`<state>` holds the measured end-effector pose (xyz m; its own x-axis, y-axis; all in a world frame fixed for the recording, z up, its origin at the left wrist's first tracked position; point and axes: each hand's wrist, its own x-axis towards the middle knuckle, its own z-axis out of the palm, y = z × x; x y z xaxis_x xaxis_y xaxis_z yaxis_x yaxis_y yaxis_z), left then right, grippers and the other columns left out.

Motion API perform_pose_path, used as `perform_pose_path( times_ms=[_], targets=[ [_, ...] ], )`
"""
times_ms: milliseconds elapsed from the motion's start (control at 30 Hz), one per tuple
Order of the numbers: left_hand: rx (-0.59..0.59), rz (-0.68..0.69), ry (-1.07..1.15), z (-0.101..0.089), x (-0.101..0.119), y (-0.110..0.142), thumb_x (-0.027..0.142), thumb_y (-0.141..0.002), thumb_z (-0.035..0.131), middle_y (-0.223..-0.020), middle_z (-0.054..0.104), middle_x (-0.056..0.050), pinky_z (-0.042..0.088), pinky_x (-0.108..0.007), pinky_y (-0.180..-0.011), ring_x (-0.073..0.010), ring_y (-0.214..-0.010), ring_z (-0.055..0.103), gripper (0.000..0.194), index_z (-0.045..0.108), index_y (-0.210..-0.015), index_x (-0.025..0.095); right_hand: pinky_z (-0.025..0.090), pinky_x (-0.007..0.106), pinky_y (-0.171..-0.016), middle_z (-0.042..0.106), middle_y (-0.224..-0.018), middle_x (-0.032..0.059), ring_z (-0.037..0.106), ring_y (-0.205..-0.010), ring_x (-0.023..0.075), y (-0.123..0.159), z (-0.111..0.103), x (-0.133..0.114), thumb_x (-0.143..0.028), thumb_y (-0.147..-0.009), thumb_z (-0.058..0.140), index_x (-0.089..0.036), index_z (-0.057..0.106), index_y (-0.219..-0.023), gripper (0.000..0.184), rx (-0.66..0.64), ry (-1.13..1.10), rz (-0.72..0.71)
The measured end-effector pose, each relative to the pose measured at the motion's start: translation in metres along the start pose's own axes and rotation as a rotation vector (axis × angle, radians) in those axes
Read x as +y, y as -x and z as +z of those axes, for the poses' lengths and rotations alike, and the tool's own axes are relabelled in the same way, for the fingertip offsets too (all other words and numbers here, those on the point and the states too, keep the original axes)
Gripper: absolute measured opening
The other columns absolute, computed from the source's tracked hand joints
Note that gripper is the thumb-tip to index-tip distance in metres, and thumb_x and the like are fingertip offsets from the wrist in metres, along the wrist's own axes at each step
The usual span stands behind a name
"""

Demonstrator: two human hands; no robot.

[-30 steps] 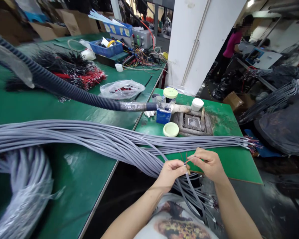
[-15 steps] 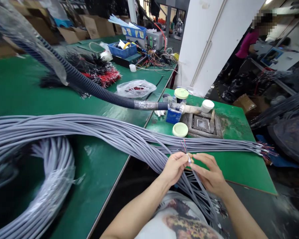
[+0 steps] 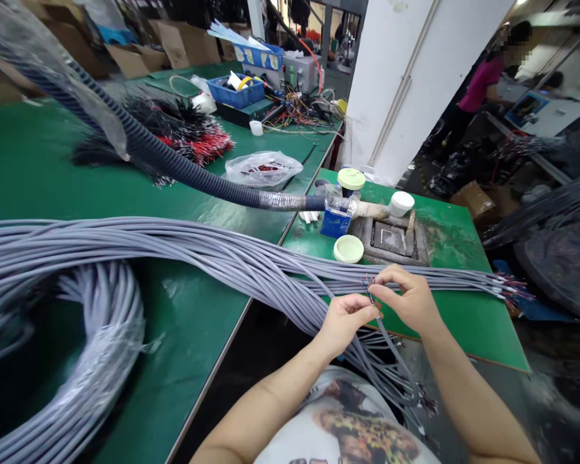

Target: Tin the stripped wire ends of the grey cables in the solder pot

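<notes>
Grey cable with coloured wire ends, pinched between fingers of left hand and right hand, beside cable bundle on green bench.

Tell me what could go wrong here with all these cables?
The thin coloured wires pinched by the right hand look fine, so they might bend or snap. The grey cables hanging past the edge of the green workbench, below the left hand, could tangle or drag the bundle down.
</notes>
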<state>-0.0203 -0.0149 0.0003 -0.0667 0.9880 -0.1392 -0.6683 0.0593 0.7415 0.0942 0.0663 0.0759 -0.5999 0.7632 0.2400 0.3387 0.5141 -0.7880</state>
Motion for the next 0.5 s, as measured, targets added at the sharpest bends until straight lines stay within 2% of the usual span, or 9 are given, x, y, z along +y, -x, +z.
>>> perform_pose_path(
  times_ms=[100, 200, 367, 433, 500],
  targets=[
    [0.009, -0.009, 0.015, -0.003, 0.000, 0.000, 0.033, -0.063, 0.082, -0.065, 0.068, -0.001, 0.048, -0.026, -0.069, -0.0111, -0.061, 0.059, 0.024, 0.070, -0.066, 0.013, 0.046, 0.030, -0.070, 0.062, -0.069, 0.0012, 0.059, -0.071, 0.0161, -0.001, 0.004, 0.001, -0.025, -0.078, 0.067, -0.019, 0.063, -0.066, 0.014, -0.002, -0.102, 0.056],
    [0.008, -0.038, 0.057, -0.008, -0.002, 0.001, 0.036, -0.061, 0.083, -0.070, 0.070, -0.004, 0.050, -0.030, -0.070, -0.0146, -0.064, 0.063, 0.028, 0.071, -0.070, 0.013, 0.046, 0.028, -0.064, 0.061, -0.068, 0.0012, 0.057, -0.066, 0.0148, 0.003, 0.010, 0.009, -0.030, -0.077, 0.068, -0.018, 0.064, -0.065, 0.017, -0.009, -0.302, 0.186],
    [-0.118, -0.109, 0.131, -0.008, -0.003, 0.004, 0.039, -0.056, 0.085, -0.062, 0.069, -0.006, 0.050, -0.032, -0.068, -0.0151, -0.057, 0.062, 0.034, 0.073, -0.070, 0.011, 0.047, 0.027, -0.059, 0.061, -0.063, 0.0015, 0.054, -0.060, 0.0136, 0.001, 0.029, 0.018, -0.035, -0.073, 0.070, -0.016, 0.066, -0.063, 0.021, -0.125, -0.606, 0.332],
    [-0.122, -0.127, 0.179, -0.008, -0.001, 0.006, 0.039, -0.053, 0.087, -0.059, 0.067, -0.005, 0.049, -0.031, -0.065, -0.0142, -0.054, 0.061, 0.035, 0.073, -0.068, 0.011, 0.047, 0.027, -0.061, 0.062, -0.064, 0.0016, 0.056, -0.062, 0.0139, -0.003, 0.034, 0.020, -0.034, -0.075, 0.068, -0.016, 0.066, -0.064, 0.021, -0.130, -0.608, 0.313],
    [-0.098, -0.131, 0.216, -0.009, 0.001, 0.006, 0.037, -0.052, 0.087, -0.059, 0.066, -0.005, 0.048, -0.029, -0.064, -0.0136, -0.055, 0.060, 0.034, 0.072, -0.067, 0.010, 0.049, 0.029, -0.066, 0.065, -0.068, 0.0021, 0.059, -0.067, 0.0151, -0.005, 0.033, 0.022, -0.032, -0.079, 0.064, -0.017, 0.068, -0.068, 0.019, -0.051, -0.488, 0.245]
  ],
)
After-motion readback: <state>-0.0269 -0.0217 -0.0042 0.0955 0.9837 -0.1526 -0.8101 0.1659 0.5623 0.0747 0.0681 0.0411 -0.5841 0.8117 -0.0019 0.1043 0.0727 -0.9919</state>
